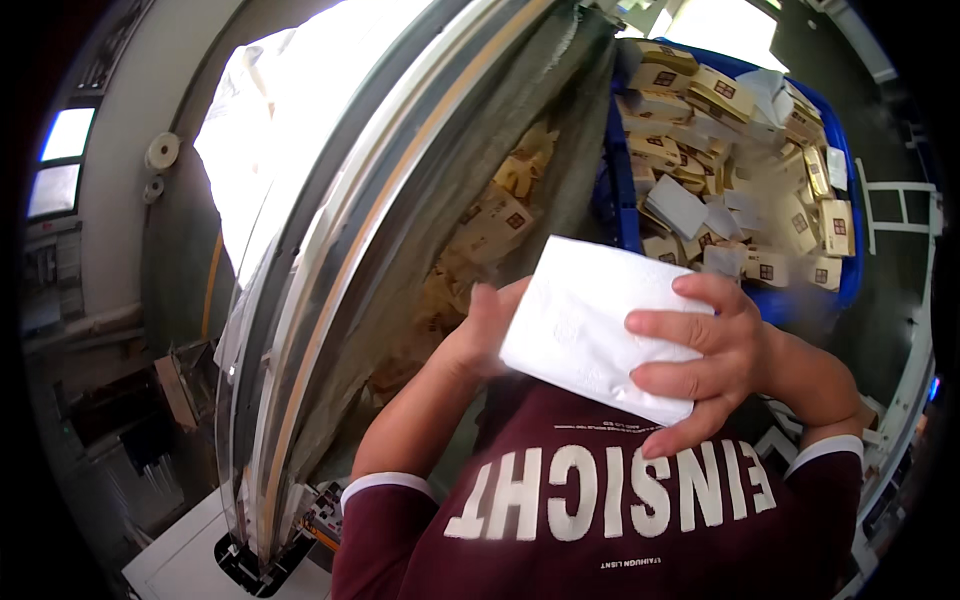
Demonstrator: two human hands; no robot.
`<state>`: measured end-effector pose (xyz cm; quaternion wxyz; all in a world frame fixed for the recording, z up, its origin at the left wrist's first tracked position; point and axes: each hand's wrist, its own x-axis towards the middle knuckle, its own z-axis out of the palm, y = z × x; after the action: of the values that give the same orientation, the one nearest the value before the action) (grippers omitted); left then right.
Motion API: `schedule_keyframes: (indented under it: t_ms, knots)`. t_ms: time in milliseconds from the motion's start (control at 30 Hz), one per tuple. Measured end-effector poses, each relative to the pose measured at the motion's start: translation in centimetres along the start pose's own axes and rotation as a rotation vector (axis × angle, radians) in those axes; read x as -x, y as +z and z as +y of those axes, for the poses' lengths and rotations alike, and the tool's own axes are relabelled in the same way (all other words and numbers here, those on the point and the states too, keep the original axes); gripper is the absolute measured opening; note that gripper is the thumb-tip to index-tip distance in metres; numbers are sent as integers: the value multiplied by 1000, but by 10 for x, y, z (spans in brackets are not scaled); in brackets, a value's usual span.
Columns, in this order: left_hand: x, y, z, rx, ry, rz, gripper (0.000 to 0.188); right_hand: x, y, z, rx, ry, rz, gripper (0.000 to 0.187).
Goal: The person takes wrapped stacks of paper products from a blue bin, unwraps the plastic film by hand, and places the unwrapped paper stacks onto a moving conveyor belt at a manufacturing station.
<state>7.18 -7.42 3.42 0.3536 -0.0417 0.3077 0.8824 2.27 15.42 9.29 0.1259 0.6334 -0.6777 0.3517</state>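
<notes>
At the upper left of the frame you see a pale wall [120,150] with two bright screens [62,158] and a round white fitting [162,151]. Daylight glares along the top centre, and a white frame [895,215] stands at the right edge.

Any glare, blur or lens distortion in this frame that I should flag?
Head view: blown-out glare on the white sheet at upper left; fisheye bends the metal rail and blackens the corners; the blue bin of packets looks hazy; both hands and the white tissue stack are sharp.
</notes>
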Motion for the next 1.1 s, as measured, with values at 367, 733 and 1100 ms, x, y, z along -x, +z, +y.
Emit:
schedule_keyframes:
  t_ms: [367,733,1100]
  knots:
    - [238,-88,124,-272,658,848,60,85,-5,34,-14,939,245,38]
    - [241,-127,116,-570,-306,1278,27,356,-65,110,797,1861,-312,73]
    - [54,45,49,-1683,377,1023,21,358,-77,117,-929,1699,646,70]
